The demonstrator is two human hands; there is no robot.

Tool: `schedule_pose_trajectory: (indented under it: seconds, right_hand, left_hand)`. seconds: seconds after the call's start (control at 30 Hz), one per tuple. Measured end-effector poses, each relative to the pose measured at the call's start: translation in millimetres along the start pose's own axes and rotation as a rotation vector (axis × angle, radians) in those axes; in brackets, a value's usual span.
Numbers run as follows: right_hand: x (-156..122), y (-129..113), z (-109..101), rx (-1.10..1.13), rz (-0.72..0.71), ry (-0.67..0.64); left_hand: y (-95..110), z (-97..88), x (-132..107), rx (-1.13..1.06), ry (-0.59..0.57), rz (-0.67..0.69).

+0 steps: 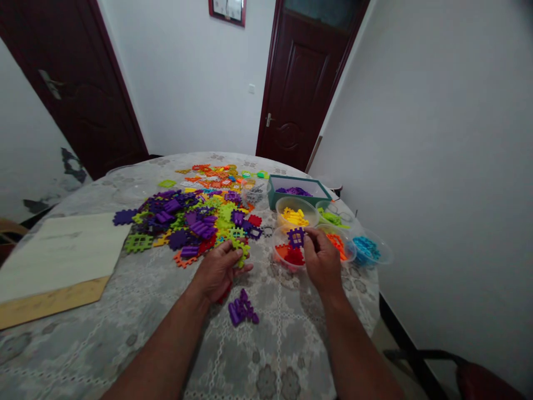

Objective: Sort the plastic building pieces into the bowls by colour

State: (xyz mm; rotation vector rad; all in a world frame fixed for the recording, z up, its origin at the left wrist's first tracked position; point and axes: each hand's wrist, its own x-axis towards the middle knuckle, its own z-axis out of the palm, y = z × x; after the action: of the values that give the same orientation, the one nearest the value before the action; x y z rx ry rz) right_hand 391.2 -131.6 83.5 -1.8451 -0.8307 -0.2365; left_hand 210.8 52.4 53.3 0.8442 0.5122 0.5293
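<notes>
My left hand (220, 269) is closed round a green toothed plastic tile (240, 248) at the near edge of a big heap of purple, green, orange and yellow interlocking pieces (194, 219). My right hand (320, 260) pinches a purple square tile (296, 237) and holds it over a clear bowl of red and orange pieces (288, 256). A small cluster of joined purple pieces (242, 308) lies on the cloth just in front of my left hand.
A round table under a grey patterned cloth (266, 344). Clear bowls hold yellow (295, 214), green (333, 218), orange (339, 244) and blue pieces (366, 249); a teal box (295, 190) holds purple ones. A pale board (58, 255) lies at left. Two dark doors stand behind.
</notes>
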Motion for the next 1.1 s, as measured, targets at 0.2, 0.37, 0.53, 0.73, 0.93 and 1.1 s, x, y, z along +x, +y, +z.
schedule_pose_trajectory:
  seconds: [0.2,0.37,0.53,0.73,0.93,1.1]
  right_hand:
    - [32,-21,-19,-0.06,-0.03,-0.319]
    - [119,-11,-7,-0.017,0.043,-0.347]
    - [182,12,16,-0.019,0.067,-0.04]
    - [125,-5,19,-0.007,0.009,-0.3]
    - [28,-42,32,0.104,-0.122,-0.604]
    - [11,-55,28,0.094,-0.125,-0.597]
  left_hand:
    - [-11,-3.0,7,0.114,0.118,0.058]
    - [-17,-6.1,12,0.146,0.18,0.098]
    - [-17,-7.5,13,0.106,0.179,0.105]
    - [-14,-3.0,9,0.138,0.103,0.111]
    - [-9,-2.2,4,0.298,-0.064,0.117]
    - [-7,-0.7,3,0.339,-0.134,0.085]
